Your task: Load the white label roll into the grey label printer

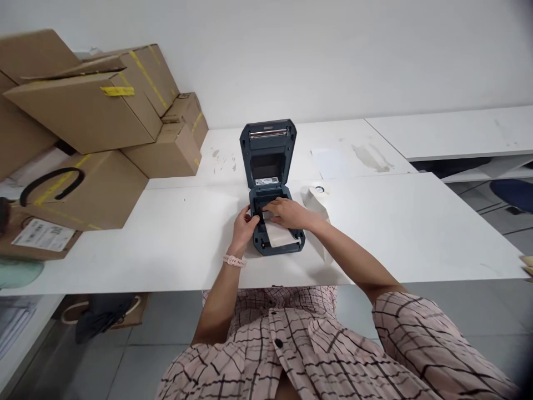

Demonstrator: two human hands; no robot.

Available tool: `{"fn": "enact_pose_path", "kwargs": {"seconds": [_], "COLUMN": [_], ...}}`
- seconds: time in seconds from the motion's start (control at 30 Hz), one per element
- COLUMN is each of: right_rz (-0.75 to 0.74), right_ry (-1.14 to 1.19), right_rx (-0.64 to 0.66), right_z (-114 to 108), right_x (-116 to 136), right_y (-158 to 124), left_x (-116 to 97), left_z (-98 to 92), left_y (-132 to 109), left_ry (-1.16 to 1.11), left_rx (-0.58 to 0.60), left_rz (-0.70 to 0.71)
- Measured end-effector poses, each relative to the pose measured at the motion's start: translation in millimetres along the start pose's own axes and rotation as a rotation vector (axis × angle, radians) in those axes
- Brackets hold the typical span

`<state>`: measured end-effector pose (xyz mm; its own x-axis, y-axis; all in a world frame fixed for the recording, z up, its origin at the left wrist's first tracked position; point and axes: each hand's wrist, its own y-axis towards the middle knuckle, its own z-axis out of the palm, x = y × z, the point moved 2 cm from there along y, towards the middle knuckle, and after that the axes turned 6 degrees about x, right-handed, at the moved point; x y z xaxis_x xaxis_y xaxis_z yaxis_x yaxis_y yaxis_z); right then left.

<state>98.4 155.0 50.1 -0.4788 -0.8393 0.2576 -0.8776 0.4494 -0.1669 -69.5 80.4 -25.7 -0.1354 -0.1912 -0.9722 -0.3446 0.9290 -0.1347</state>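
A dark blue-grey label printer (257, 242) stands on the white table with its lid (272, 149) raised. My left hand (244, 230) grips the printer's left side, thumb over the inner edge and fingers along the outside. Inside the open body, my right hand (286, 212) is closed over a roll of white labels, mostly hidden under the fingers. From that roll a white label strip (280, 235) runs forward to the printer's front edge. Right of the printer lies another paper roll (320, 191), with a loose strip (317, 206) hanging toward me.
Cardboard boxes (91, 111) with yellow tape are piled at the left, a black curved band (52, 179) among them. A sheet of paper (331, 162) lies behind the printer, on the right. The white table (408, 228) ends near my body; a wall rises behind.
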Motion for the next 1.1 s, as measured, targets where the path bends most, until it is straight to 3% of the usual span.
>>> {"fn": "enact_pose_path", "kwargs": {"seconds": [0.23,0.4,0.97,1.1], "right_rz": [-0.121,-0.103,-0.096,-0.100], "right_ry": [0.130,0.256,0.318,0.351], "right_rx": [-0.402,-0.550,-0.521,-0.447], "right_z": [41,67,77,65], "right_x": [38,44,41,46], "right_y": [-75,-89,-90,-101], "left_x": [-4,-4,-6,-8], "left_z": [6.9,8.6,10.2,10.4], "left_y": [-5,-4,-4,-8], "left_ry": [-0.270,-0.334,-0.362,-0.369], "left_rx": [0.136,0.159,0.159,0.160], "left_rz": [-0.103,-0.112,-0.131,-0.130]}}
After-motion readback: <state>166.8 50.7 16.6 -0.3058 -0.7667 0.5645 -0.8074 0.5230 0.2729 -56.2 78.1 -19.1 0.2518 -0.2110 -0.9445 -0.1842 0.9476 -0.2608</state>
